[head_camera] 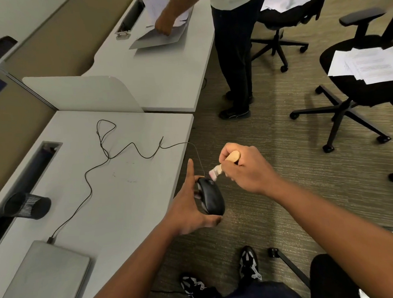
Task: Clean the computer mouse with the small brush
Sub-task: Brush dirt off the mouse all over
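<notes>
Left hand [189,207] cradles black mouse [210,199] off the desk [130,196] edge, thumb under its rear, fingers along the far side. Right hand [246,167] fisted around wooden brush [225,162], bristles touching mouse's front end

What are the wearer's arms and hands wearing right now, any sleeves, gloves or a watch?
Nothing visible. The left hand and right hand are bare, with no gloves or rings that show. Both forearms are uncovered up to the frame's edge; no sleeve, watch or wristband appears on the parts in view.
</notes>
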### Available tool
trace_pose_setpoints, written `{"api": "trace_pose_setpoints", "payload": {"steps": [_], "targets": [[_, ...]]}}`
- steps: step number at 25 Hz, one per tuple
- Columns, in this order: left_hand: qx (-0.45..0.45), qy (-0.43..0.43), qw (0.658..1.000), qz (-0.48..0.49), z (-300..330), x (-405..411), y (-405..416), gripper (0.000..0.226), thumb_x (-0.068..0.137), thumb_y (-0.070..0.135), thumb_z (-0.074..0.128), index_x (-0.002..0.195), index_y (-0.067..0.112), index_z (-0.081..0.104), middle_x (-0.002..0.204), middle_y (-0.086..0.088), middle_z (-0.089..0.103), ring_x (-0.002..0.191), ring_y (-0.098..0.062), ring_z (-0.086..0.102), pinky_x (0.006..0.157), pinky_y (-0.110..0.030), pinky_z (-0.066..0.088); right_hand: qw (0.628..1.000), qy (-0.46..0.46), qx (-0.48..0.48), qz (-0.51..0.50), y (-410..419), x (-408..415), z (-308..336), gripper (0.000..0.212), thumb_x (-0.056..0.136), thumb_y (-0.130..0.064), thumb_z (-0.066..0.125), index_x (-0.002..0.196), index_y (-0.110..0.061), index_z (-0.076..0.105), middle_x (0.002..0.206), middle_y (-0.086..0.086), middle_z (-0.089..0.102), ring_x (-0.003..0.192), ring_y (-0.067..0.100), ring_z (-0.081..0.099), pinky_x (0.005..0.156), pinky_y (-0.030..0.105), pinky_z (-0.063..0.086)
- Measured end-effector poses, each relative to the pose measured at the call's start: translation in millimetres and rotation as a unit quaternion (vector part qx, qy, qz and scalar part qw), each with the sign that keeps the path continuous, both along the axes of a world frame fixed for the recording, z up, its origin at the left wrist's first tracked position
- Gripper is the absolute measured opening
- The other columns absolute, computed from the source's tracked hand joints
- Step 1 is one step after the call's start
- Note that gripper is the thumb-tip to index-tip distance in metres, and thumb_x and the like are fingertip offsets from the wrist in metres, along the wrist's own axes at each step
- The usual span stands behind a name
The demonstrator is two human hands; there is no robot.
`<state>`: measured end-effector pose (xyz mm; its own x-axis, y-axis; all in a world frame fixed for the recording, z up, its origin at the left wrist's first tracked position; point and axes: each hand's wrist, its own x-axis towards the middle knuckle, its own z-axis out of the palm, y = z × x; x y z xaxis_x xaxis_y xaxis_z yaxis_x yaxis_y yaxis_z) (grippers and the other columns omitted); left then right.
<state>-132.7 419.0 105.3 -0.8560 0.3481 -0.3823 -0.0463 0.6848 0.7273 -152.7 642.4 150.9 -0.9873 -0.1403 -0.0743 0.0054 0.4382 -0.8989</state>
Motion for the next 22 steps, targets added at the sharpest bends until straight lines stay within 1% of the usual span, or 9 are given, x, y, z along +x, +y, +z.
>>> {"api": "trace_pose_setpoints", "payload": {"steps": [2,4,6,8,10,12,15,19,22], "targets": [[-0.009,0.003,1.000,-0.006,2.0,0.1,0.9,0.161,0.055,0.045,0.100,0.151,0.064,-0.027,0.159,0.011,0.043,0.130,-0.015,0.059,0.106,-0.049,0.056,1.000,-0.012,0.002,0.016,-3.6,2.8,-3.1,0.012,0.094,-0.015,0.061,0.086,-0.022,0.066,0.067,0.003,0.068,0.055,0.017,0.057,0.051,0.036,0.044],[-0.021,0.004,1.000,-0.018,5.0,0.0,2.0,0.161,0.055,0.045,0.099,0.150,0.064,-0.029,0.161,0.010,0.042,0.132,-0.018,0.059,0.107,-0.050,0.055,0.999,-0.031,0.012,0.030,-6.6,5.3,-4.5,0.014,0.094,-0.014,0.061,0.083,-0.020,0.068,0.062,-0.003,0.066,0.053,0.009,0.054,0.052,0.034,0.044],[-0.032,0.006,0.999,-0.026,5.9,0.6,1.6,0.161,0.054,0.046,0.099,0.149,0.064,-0.030,0.162,0.010,0.041,0.133,-0.021,0.059,0.108,-0.051,0.054,0.999,-0.033,0.010,0.016,-5.6,3.6,-2.7,0.018,0.092,-0.013,0.061,0.075,-0.016,0.067,0.057,-0.004,0.065,0.051,0.009,0.054,0.052,0.041,0.047],[-0.043,0.007,0.999,-0.030,7.1,1.7,2.2,0.162,0.055,0.045,0.099,0.150,0.063,-0.031,0.164,0.010,0.040,0.134,-0.022,0.059,0.108,-0.051,0.054,1.000,-0.019,-0.005,-0.007,-4.7,1.9,-2.3,0.018,0.092,-0.013,0.061,0.075,-0.017,0.067,0.061,0.003,0.069,0.053,0.021,0.060,0.053,0.046,0.050],[-0.052,0.012,0.998,-0.036,8.7,2.1,4.9,0.162,0.055,0.045,0.099,0.150,0.063,-0.031,0.165,0.009,0.041,0.134,-0.024,0.059,0.107,-0.051,0.055,1.000,-0.017,-0.004,-0.009,-6.2,2.2,-3.9,0.015,0.093,-0.015,0.061,0.081,-0.020,0.068,0.067,0.005,0.072,0.062,0.029,0.068,0.056,0.046,0.053],[-0.058,0.021,0.997,-0.035,10.0,1.5,6.5,0.162,0.054,0.047,0.098,0.150,0.062,-0.031,0.165,0.008,0.041,0.134,-0.026,0.059,0.106,-0.051,0.055,0.999,-0.037,0.009,0.007,-7.2,2.4,-4.6,0.016,0.095,-0.016,0.061,0.081,-0.020,0.069,0.066,0.002,0.071,0.060,0.023,0.068,0.057,0.043,0.054],[-0.051,0.017,0.998,-0.031,10.0,1.5,4.6,0.162,0.055,0.045,0.099,0.151,0.062,-0.031,0.166,0.007,0.038,0.136,-0.026,0.057,0.108,-0.051,0.054,0.997,-0.072,-0.012,0.006,-3.2,-0.9,-1.4,0.021,0.092,-0.012,0.060,0.073,-0.013,0.068,0.056,0.002,0.066,0.050,0.011,0.059,0.053,0.037,0.049],[-0.044,0.019,0.998,-0.028,10.7,2.0,4.2,0.161,0.055,0.045,0.098,0.149,0.064,-0.031,0.164,0.008,0.041,0.134,-0.024,0.058,0.106,-0.052,0.055,0.998,-0.050,-0.040,-0.027,-3.5,0.1,-3.9,0.016,0.095,-0.014,0.059,0.084,-0.017,0.069,0.068,0.007,0.072,0.057,0.015,0.064,0.056,0.036,0.052],[-0.035,0.013,0.999,-0.036,10.6,2.8,5.9,0.163,0.056,0.043,0.099,0.149,0.062,-0.033,0.163,0.010,0.040,0.135,-0.023,0.058,0.107,-0.052,0.055,0.997,-0.075,-0.031,-0.007,-4.3,0.1,-6.2,0.018,0.093,-0.012,0.060,0.078,-0.017,0.068,0.061,0.004,0.069,0.054,0.014,0.061,0.054,0.036,0.048]]}}
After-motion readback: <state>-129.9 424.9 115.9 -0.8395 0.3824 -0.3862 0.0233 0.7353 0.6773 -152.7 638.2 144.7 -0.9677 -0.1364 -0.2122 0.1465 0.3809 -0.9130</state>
